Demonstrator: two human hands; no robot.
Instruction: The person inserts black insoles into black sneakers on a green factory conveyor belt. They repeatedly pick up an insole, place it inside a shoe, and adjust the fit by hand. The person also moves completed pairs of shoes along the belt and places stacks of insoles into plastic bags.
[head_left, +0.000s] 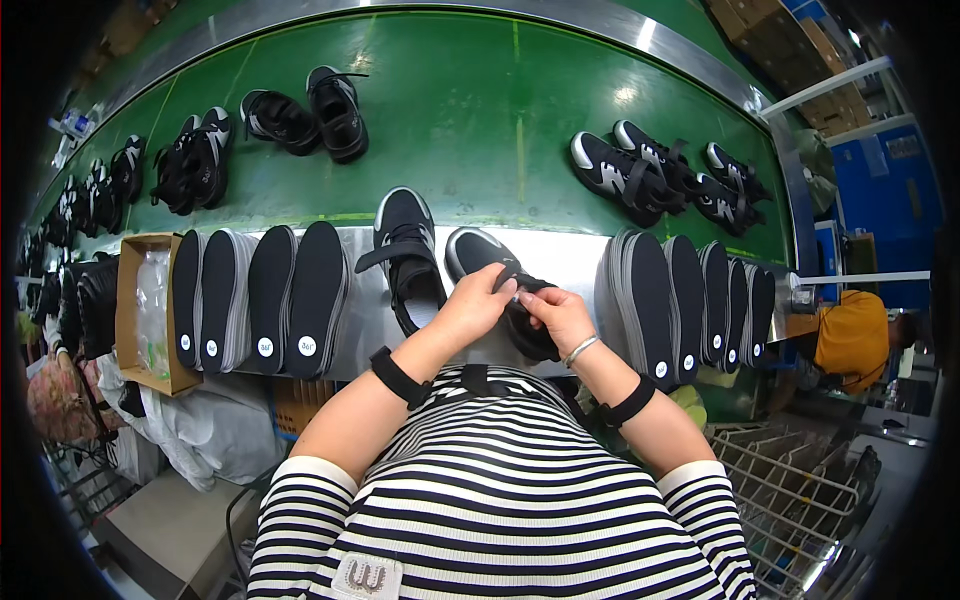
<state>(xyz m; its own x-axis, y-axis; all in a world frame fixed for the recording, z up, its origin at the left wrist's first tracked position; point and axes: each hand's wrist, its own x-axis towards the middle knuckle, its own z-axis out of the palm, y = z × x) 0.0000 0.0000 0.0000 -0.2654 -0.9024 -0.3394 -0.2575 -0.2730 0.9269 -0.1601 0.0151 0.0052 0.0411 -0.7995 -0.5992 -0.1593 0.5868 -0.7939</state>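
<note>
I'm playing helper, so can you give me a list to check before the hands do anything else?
1. Left hand and right hand at the same shoe: ok.
2. Other shoe close by: ok, just left of it.
3. Other shoe's strap tucked in: not ok, its end sticks out to the left.
4. Insoles stacked on both sides: ok.
5. What the fingertips pinch: cannot tell, too small.

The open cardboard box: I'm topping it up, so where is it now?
In the head view, the open cardboard box is on the left side, immediately left of the leftmost black insole.
</note>
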